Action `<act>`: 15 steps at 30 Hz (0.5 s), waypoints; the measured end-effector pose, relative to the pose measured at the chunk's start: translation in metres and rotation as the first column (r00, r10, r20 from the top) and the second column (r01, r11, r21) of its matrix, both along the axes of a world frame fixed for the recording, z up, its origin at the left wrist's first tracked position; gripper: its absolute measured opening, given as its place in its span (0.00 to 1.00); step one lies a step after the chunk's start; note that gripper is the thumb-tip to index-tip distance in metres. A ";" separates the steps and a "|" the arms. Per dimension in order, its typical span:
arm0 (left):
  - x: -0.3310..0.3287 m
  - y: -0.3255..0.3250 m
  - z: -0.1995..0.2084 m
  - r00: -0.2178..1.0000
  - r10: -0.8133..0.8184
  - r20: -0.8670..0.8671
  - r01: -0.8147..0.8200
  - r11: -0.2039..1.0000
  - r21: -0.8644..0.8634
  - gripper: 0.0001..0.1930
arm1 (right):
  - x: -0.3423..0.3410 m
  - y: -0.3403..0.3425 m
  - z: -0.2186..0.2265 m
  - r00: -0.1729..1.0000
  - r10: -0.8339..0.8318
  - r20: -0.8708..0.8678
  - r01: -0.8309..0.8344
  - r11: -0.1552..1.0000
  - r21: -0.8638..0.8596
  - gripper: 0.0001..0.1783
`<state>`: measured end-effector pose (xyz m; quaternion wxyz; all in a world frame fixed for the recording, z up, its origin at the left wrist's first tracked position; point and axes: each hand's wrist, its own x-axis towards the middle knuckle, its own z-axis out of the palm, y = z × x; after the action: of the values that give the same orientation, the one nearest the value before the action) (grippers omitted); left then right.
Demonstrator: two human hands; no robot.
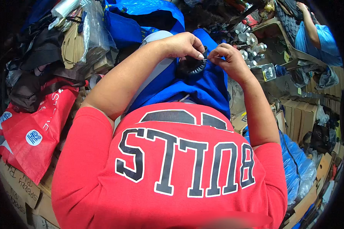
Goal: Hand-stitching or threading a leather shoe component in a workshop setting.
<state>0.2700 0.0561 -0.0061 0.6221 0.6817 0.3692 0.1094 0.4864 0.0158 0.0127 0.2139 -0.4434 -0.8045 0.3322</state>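
Over my lap is a small black rounded piece point(186, 69), like part of a shoe, with a row of white stitches along its curved edge. My left hand point(187, 45) is closed on its upper rim, thumb and fingertips pressed together. Close to its right, my right hand point(228, 61) pinches a thin pale strand point(210, 58), a thread or a needle, that runs toward the left thumb. The two hands' fingertips are a short gap apart. Blue trousers point(172, 89) lie beneath the piece, and part of it is hidden by my left hand.
A blue bag point(149, 17) stands ahead. Red bags point(46, 126) and cardboard boxes point(19, 187) lie at left. Several white-capped bottles point(252, 47) and a clear container point(268, 71) stand at right, with folded cardboard point(300, 118) nearer. Another person's blue sleeve point(326, 40) shows far right.
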 end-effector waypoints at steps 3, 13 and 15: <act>0.000 0.000 -0.007 0.998 0.021 0.053 -0.017 0.996 -0.086 0.13 | 0.002 -0.006 -0.009 0.997 -0.036 -0.073 0.033 0.999 -0.030 0.06; -0.004 -0.002 -0.009 0.991 -0.093 0.096 0.111 0.973 -0.203 0.19 | -0.004 -0.039 -0.015 0.985 -0.144 -0.095 0.153 0.984 0.090 0.07; -0.003 -0.002 -0.009 0.989 -0.117 0.092 0.132 0.975 -0.180 0.20 | -0.005 -0.042 -0.008 0.989 -0.140 -0.049 0.144 0.984 0.104 0.08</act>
<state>0.2666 0.0542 -0.0146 0.7031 0.6374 0.3088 0.0626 0.4810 -0.0263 0.0051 0.2774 -0.4805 -0.7829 0.2814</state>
